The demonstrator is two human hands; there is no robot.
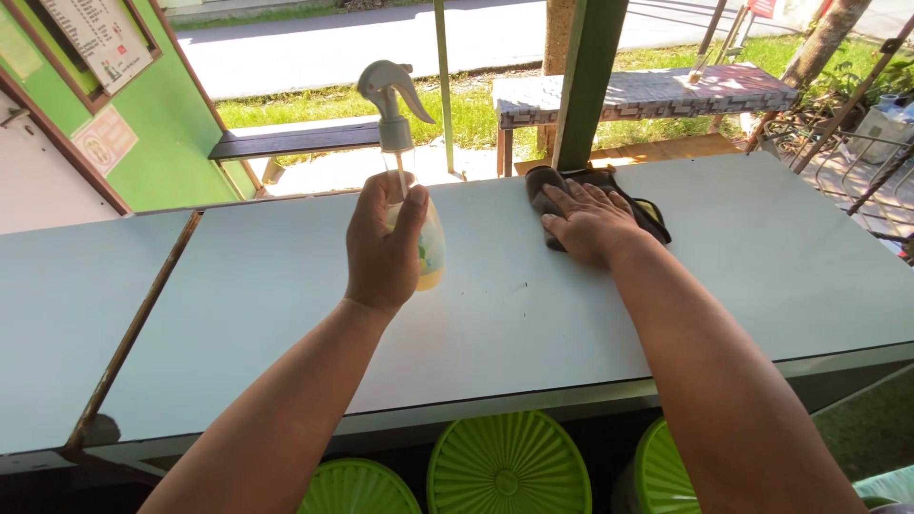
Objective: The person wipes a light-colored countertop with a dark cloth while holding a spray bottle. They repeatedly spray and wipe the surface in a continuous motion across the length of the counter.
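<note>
Green ribbed lids [507,466] are seen along the bottom edge, below the white tabletop [286,286]. At centre frame, a spray bottle [407,181] is held upright, clasped by the left hand [384,243] with fingers wrapped round it. Right of centre, a dark cloth [590,190] is pressed flat under the right hand [590,224], fingers spread, forearm stretched forward

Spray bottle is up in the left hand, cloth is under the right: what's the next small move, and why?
Probably sweep the dark cloth across the white counter. The right hand already lies flat on it, while the left hand holds the spray bottle upright, nozzle pointing away.
</note>
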